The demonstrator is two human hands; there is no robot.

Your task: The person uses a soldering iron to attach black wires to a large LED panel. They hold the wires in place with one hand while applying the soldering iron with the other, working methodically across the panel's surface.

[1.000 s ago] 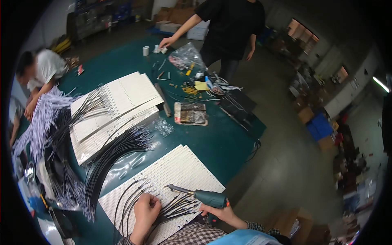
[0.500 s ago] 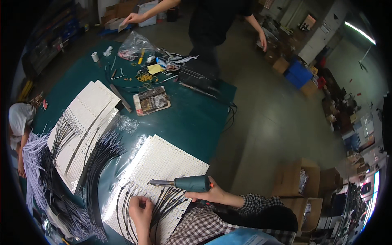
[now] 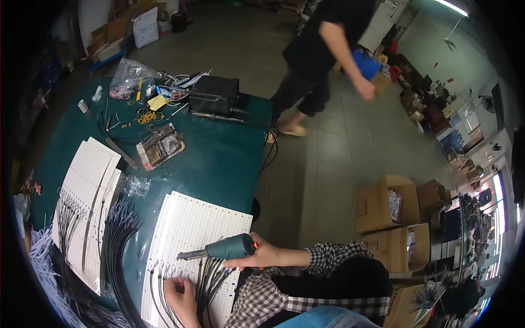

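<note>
Table (image 3: 219, 147), a single big green one, sprawled across the left half of the frame! One co-worker (image 3: 314, 60), dressed in black, was caught mid-stride at upper right of centre. Down at lower right, at least four cardboard boxes (image 3: 377, 213) crowded the floor. White perforated boards came in two stacks, the left stack (image 3: 90, 167) at left and the near stack (image 3: 191, 218) at lower centre. Between them lay one thick bundle of black cables (image 3: 117, 232), far too many strands to count.

Up at upper left, one black unit (image 3: 216, 93) sat near the table's far edge, one clear plastic bag (image 3: 128, 79) slumped beside loose tools, and one grimy tray (image 3: 161, 146) rested nearer. What blocked the view? The hands and the tool, covering part of the black wires (image 3: 210, 273) fanned over the near stack.

And there was the green soldering gun (image 3: 232, 247), at lower centre, its metal barrel pointing left above those wires! The right hand (image 3: 263, 254) was wrapped round its grip. The left hand (image 3: 181, 295) hovered low over the board, fingers curled, thumb and forefinger drawn close; whether they pinched a wire, you couldn't tell.
</note>
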